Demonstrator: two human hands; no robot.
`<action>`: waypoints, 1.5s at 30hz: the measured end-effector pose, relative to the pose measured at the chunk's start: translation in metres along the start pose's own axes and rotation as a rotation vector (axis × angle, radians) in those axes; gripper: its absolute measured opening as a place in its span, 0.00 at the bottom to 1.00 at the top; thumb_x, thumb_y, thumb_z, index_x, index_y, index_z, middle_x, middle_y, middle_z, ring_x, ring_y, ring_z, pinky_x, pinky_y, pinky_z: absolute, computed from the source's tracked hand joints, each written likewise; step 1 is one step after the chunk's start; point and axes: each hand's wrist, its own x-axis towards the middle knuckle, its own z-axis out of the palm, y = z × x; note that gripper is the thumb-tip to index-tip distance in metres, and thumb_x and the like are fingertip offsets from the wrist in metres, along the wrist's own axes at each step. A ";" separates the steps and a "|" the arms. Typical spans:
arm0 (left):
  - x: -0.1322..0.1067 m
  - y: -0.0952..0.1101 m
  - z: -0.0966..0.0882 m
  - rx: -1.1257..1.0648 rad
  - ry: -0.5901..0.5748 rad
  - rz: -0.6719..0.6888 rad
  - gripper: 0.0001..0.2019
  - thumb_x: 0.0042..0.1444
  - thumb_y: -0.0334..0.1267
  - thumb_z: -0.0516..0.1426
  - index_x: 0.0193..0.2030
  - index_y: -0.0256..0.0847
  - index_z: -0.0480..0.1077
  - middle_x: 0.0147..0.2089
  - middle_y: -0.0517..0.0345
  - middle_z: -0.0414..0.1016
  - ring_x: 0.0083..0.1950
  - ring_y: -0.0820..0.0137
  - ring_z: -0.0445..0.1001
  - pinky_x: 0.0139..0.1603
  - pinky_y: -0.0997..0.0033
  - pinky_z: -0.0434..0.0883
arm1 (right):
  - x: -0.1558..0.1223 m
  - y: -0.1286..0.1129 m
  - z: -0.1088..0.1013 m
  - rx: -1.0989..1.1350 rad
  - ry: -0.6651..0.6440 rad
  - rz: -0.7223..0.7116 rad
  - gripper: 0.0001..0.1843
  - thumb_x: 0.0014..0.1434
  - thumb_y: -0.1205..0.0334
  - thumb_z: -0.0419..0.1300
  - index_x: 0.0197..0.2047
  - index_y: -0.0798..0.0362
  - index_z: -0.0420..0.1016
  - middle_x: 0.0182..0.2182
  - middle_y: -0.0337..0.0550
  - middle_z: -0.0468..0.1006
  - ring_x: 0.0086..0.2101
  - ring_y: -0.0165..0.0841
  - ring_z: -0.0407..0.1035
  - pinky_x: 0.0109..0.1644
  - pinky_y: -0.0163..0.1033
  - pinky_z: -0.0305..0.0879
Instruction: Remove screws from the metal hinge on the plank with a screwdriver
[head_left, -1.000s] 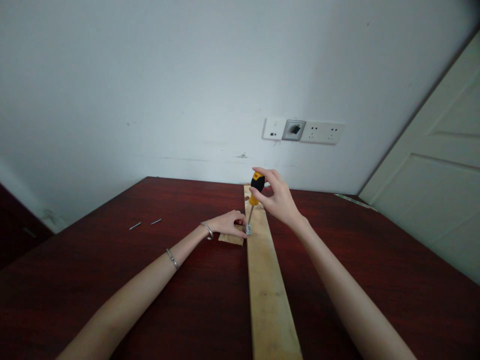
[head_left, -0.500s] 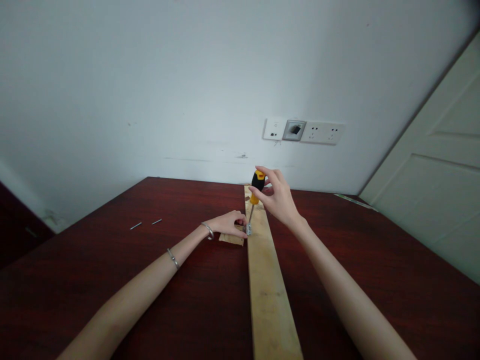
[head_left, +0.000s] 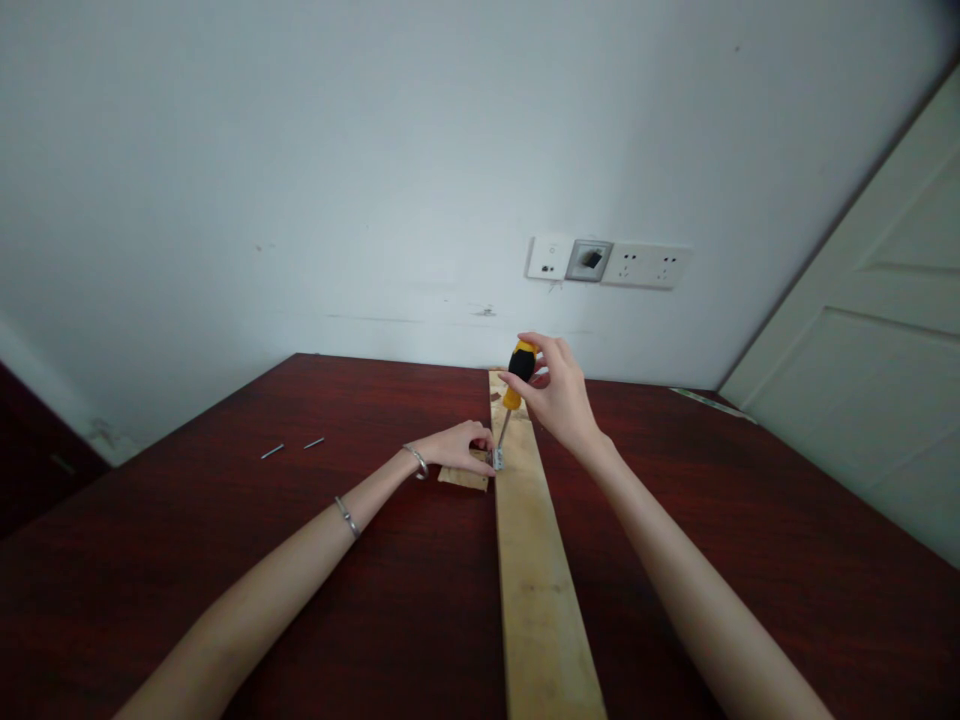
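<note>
My right hand (head_left: 559, 397) is closed round the yellow and black handle of a screwdriver (head_left: 516, 372). Its shaft slants down to a small metal bracket (head_left: 496, 460) at the left edge of a long pale wooden plank (head_left: 536, 580). My left hand (head_left: 457, 447) is closed, its fingertips pinching the bracket. That hand rests over a small wooden block (head_left: 463, 479) lying against the plank's left side. The screw itself is too small to make out.
The plank lies on a dark red wooden table (head_left: 225, 560) that runs back to a white wall. Two loose screws (head_left: 291, 447) lie at the table's far left. Wall sockets (head_left: 607, 262) sit above the table, and a white door (head_left: 870, 380) stands at the right.
My right hand has turned slightly on the screwdriver handle, which now leans a little more to the right. My left hand has stayed in place.
</note>
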 end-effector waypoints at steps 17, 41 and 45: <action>0.000 0.003 -0.001 -0.027 -0.002 0.007 0.19 0.45 0.49 0.67 0.36 0.37 0.73 0.36 0.57 0.69 0.37 0.70 0.66 0.39 0.73 0.63 | 0.000 -0.002 -0.001 -0.053 0.013 0.006 0.26 0.56 0.55 0.63 0.58 0.47 0.69 0.41 0.46 0.69 0.32 0.34 0.68 0.36 0.43 0.73; 0.000 0.000 0.000 -0.017 -0.009 0.007 0.19 0.45 0.50 0.67 0.38 0.37 0.74 0.36 0.58 0.69 0.38 0.71 0.67 0.39 0.73 0.64 | -0.001 -0.011 -0.003 -0.048 -0.079 -0.012 0.28 0.57 0.64 0.57 0.61 0.48 0.62 0.48 0.49 0.71 0.42 0.39 0.69 0.45 0.47 0.72; 0.000 0.002 0.000 -0.029 -0.007 0.002 0.19 0.45 0.49 0.67 0.37 0.37 0.74 0.36 0.58 0.69 0.37 0.71 0.66 0.39 0.73 0.64 | 0.001 -0.009 -0.004 -0.059 -0.066 0.035 0.25 0.57 0.56 0.62 0.57 0.49 0.69 0.43 0.46 0.69 0.32 0.33 0.67 0.39 0.44 0.72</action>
